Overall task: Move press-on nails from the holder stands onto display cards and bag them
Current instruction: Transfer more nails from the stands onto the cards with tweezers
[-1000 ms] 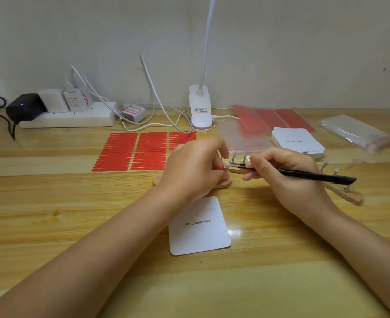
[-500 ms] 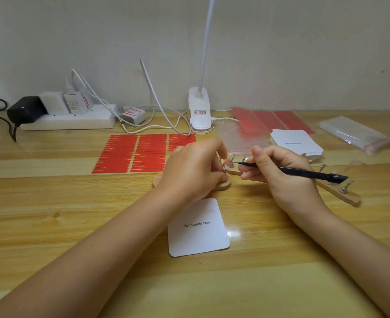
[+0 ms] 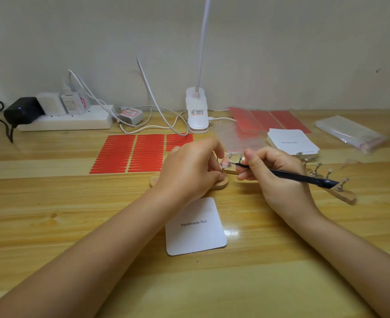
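My left hand (image 3: 190, 167) curls over a small wooden holder stand (image 3: 220, 183) and pinches a metal peg at its right end; any nail there is too small to make out. My right hand (image 3: 270, 174) grips black tweezers (image 3: 290, 175), whose tip points left at that peg. A long wooden holder stand (image 3: 341, 195) with several metal pegs runs to the right behind my right hand. A white display card (image 3: 195, 227) printed "Handmade Nail" lies flat just in front of my hands.
Red adhesive strip sheets (image 3: 129, 153) lie behind my left hand, more red sheets (image 3: 269, 119) at the back right. A stack of white cards (image 3: 291, 142), clear bags (image 3: 349, 133), a clip lamp (image 3: 196, 111) and a power strip (image 3: 65, 121) with cables line the back of the wooden table.
The tweezers' tip has swung slightly upward toward the peg my left hand pinches. Both hands stay over the stands.
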Available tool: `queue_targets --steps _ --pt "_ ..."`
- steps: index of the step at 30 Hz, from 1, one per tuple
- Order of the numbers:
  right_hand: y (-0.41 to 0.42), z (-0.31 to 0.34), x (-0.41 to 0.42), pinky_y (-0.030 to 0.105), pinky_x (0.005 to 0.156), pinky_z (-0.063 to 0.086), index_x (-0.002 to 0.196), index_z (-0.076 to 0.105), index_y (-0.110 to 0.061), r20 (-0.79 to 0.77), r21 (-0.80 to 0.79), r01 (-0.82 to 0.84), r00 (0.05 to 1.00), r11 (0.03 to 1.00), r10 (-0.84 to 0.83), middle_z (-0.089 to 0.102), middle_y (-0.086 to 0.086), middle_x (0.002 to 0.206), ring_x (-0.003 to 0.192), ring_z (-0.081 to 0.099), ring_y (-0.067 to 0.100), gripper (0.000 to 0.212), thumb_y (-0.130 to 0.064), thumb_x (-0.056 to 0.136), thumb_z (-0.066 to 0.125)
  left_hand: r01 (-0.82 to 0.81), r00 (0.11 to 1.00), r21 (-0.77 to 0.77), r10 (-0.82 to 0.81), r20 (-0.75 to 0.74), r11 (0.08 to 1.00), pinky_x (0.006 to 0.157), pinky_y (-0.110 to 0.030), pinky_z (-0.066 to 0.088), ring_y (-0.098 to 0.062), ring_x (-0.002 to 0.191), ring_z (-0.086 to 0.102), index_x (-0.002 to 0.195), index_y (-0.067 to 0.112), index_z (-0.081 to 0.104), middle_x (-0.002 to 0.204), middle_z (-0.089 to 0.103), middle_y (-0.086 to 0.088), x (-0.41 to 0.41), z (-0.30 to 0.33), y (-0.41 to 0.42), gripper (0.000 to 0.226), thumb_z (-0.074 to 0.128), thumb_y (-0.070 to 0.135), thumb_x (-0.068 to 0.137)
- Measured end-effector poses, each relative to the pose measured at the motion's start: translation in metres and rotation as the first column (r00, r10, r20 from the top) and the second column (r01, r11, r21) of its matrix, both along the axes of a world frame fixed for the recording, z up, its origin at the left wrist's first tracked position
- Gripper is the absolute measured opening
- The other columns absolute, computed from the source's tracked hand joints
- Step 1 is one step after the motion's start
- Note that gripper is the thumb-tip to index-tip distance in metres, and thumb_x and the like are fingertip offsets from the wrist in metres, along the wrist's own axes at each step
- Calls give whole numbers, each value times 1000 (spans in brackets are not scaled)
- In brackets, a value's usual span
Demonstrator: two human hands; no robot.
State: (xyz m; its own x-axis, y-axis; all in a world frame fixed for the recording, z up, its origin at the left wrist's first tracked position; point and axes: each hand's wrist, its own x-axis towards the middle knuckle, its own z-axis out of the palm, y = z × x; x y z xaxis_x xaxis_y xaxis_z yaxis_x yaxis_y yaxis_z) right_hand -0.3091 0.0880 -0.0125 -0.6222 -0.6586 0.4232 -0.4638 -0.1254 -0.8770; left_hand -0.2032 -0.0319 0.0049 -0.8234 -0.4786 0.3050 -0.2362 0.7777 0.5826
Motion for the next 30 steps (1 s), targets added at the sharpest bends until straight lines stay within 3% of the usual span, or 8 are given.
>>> queue_targets --steps 4,11,19,25,30 --pt "1 0 1 26 69 54 70 63 -26 -51 13 5 999 1000 -5 70 -2 67 65 67 8 19 -39 81 54 6 1000 9 -6 -6 1000 78 -33 42 2 64 47 85 29 48 62 58 18 -1 -1 0 33 75 16 73" --pt "1 -1 1 11 63 46 71 63 -26 -131 27 7 991 1000 -3 67 -5 62 61 64 1 20 -20 89 58 6 1000 21 -6 -11 1000 74 -32 43 -6 68 50 85 27 47 64 60 18 -2 -2 -2 34 75 14 73" --pt "0 -1 1 9 58 44 72 63 -17 -126 56 3 992 998 4 66 0 63 57 63 -2 19 -20 90 58 -4 1000 -22 4 11 1000 70 -28 37 4 61 46 70 30 38 62 58 19 -2 -2 -1 40 75 15 73" --pt "0 -2 -3 13 60 47 70 63 -23 -103 93 69 993 993 -59 67 -1 61 58 64 3 21 -25 90 58 -11 1000 -28 11 3 1000 66 -26 35 -1 62 46 77 26 43 60 55 20 -1 -2 0 34 74 12 74" --pt "2 -1 -2 8 57 44 70 63 -23 -97 59 50 994 997 -44 66 -5 60 58 62 -1 21 -23 90 57 -10 1000 -35 10 10 999 73 -28 37 -4 65 46 82 25 44 61 54 21 0 0 1 32 74 15 75"
